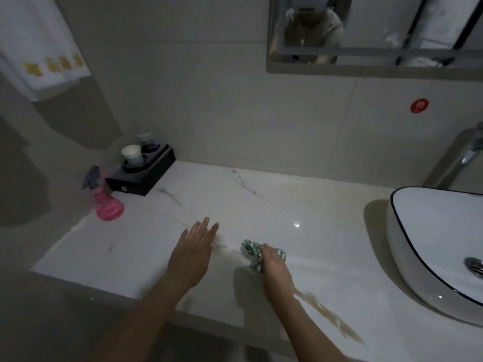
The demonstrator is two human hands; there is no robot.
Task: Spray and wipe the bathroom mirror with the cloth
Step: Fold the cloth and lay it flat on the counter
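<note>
The right hand [274,259] is curled over a bunched green-and-white cloth [250,253], gripping it against the counter [261,205]; most of the cloth shows to the left of the fingers. Held in a wad like that, it looks ready to be lifted in 1 motion, not spread for wiping.

The left hand [194,246] is released, fingers straight and slightly fanned, palm down above the counter, holding nothing. It points toward the far left corner, where the pink spray bottle [105,202] stands upright near the counter's edge, well apart from the fingertips. My reading is that this hand is free so it can take the bottle while the other keeps the cloth.

Just behind the bottle sits a black tray [146,176] holding a white paper cup [132,155] and what seems to be a clear glass, too dim to be sure. To the right a white basin [431,231] with a dark rim rests on the counter, a chrome tap [467,152] above it.

The mirror [379,30] hangs on the wall above, only its lower strip in view, reflecting the person bent forward. Neither hand is near it, so spraying and wiping appear not yet begun.
</note>
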